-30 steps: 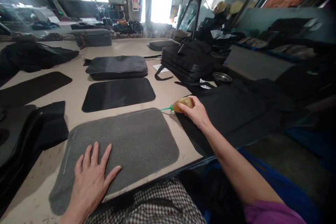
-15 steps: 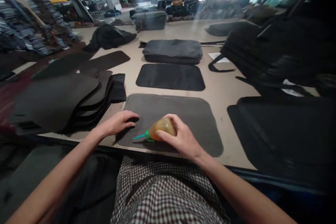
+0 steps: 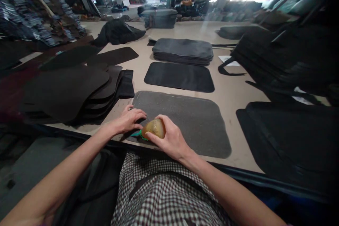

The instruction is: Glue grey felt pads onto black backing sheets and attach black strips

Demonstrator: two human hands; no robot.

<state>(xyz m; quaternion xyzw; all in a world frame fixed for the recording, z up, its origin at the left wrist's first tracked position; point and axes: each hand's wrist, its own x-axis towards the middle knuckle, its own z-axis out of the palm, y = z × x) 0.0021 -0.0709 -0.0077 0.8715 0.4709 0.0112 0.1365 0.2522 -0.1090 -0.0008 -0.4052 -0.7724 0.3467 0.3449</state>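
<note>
An amber squeeze bottle [image 3: 155, 129] is gripped by the right hand [image 3: 169, 139], fingers closed around it, above the near-left corner of a grey felt pad [image 3: 182, 127], close to the near edge of the table [image 3: 230, 113]. The left hand [image 3: 127, 120], partly curled and holding nothing, is rested at the pad's left edge, just beside the bottle.

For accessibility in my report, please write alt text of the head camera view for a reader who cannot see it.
A person's right hand holds an amber squeeze bottle with a green nozzle on a grey rounded pad, beside the left hand, on a tan worktable. Black pads lie beyond.
</note>
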